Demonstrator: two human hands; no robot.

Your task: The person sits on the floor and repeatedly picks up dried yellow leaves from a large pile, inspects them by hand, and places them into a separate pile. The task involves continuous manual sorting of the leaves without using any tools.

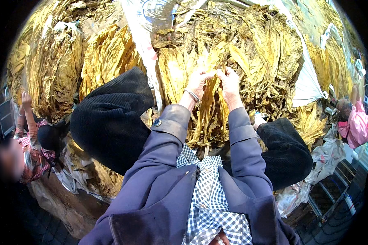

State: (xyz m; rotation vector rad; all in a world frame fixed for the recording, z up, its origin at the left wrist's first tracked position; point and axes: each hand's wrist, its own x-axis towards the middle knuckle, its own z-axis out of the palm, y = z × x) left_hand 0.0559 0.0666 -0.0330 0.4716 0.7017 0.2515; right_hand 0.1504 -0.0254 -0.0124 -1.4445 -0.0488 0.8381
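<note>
Between both hands hangs a dried yellow-brown leaf [210, 98], which looks like cured tobacco. My left hand [198, 82], with a metal bangle on its wrist, pinches the leaf's upper part between thumb and fingers. Close beside it, my right hand [230, 84] grips the same part, thumb towards the left thumb. A bundle of flattened yellow leaves [171, 73] lies left of the hands. Beyond and to the right spreads a heap of crumpled, browner leaves [260, 46]. Bright glare hides detail around my left fingers.
My bent knees in dark corduroy [110, 113] flank the heap. A white printed sack [145, 39] runs along its left, and another white sheet [308, 82] along its right. More leaf bundles [109, 58] lie leftward. One person [27, 156] sits far left, another [355, 122] far right.
</note>
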